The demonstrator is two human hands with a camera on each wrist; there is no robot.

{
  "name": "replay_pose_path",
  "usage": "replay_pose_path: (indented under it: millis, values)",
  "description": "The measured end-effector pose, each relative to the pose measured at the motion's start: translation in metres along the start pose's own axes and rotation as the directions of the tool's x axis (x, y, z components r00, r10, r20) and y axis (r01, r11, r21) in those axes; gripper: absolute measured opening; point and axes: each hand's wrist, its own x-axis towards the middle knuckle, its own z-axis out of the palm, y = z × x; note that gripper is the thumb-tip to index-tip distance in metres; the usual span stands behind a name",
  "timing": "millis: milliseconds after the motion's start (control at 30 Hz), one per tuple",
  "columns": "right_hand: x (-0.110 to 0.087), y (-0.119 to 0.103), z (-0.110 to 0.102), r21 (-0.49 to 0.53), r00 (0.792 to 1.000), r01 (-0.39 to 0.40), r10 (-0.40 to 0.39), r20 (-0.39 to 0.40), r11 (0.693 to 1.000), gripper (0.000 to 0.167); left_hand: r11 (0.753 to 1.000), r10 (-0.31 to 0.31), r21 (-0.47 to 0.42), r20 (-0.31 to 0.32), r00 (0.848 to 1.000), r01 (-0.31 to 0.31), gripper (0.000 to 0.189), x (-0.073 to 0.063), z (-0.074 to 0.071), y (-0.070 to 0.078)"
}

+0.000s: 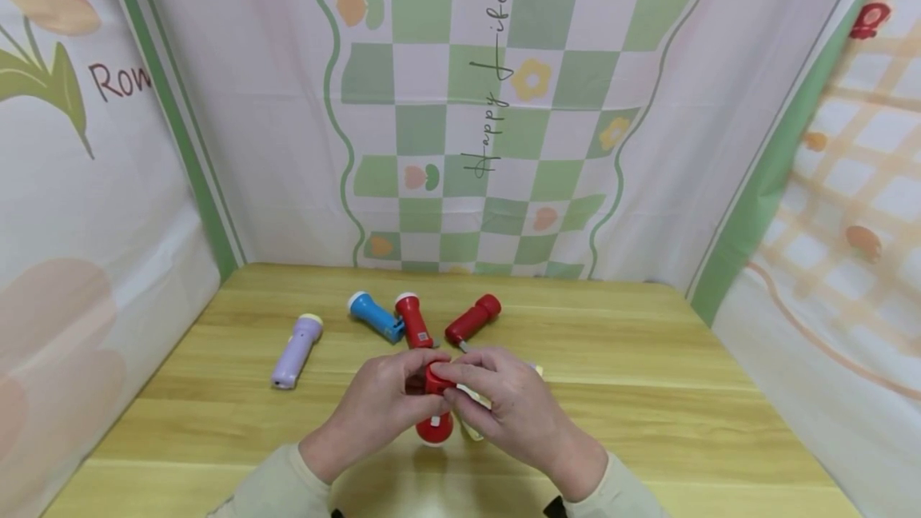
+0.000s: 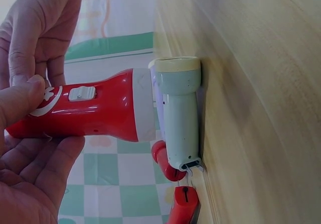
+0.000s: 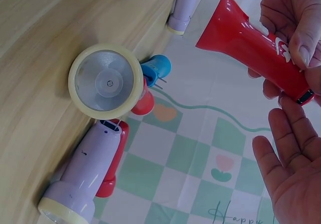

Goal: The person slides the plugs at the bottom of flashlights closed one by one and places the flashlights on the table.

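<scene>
A red flashlight (image 2: 103, 103) with a white sliding switch hangs above the table, lens end pointing down, tail up. My left hand (image 1: 381, 402) grips its body, thumb on one side and fingers behind. With thumb and fingertips, my right hand (image 1: 514, 402) pinches the tail end, where a dark slot (image 3: 305, 97) shows. Just under the held flashlight, a mint-green flashlight (image 2: 181, 111) with a cream rim lies on the table, mostly hidden by my right hand in the head view.
Other flashlights lie on the wooden table (image 1: 647, 422): a lavender one (image 1: 297, 352) at left, a blue one (image 1: 376, 316), a red one (image 1: 412, 320) and a darker red one (image 1: 475, 318) behind my hands. A second lavender one (image 3: 88, 166) lies at right. Patterned cloth walls (image 1: 273, 142) enclose the table.
</scene>
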Motion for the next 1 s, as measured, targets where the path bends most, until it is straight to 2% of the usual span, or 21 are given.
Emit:
replay_pose_path:
  millis: [433, 767, 1000]
  values:
    - [-0.0003, -0.0005, -0.0001, -0.002, 1.000, 0.005, -0.005, -0.004, 1.000, 0.024, 1.000, 0.029, 0.003, -0.013, 0.999, -0.029, 0.033, -0.0008, -0.0002, -0.0010]
    - [0.0001, -0.0020, -0.0008, -0.040, 1.000, -0.016, 0.017, 0.013, 0.999, 0.038, 1.000, -0.016, -0.018, 0.010, 1.000, 0.016, 0.037, -0.0011, -0.0012, -0.0001]
    - [-0.0001, -0.0017, -0.0007, -0.042, 1.000, -0.027, 0.028, 0.014, 0.999, 0.039, 0.999, -0.036, -0.024, 0.023, 0.999, 0.036, 0.038, -0.0013, -0.0012, 0.0006]
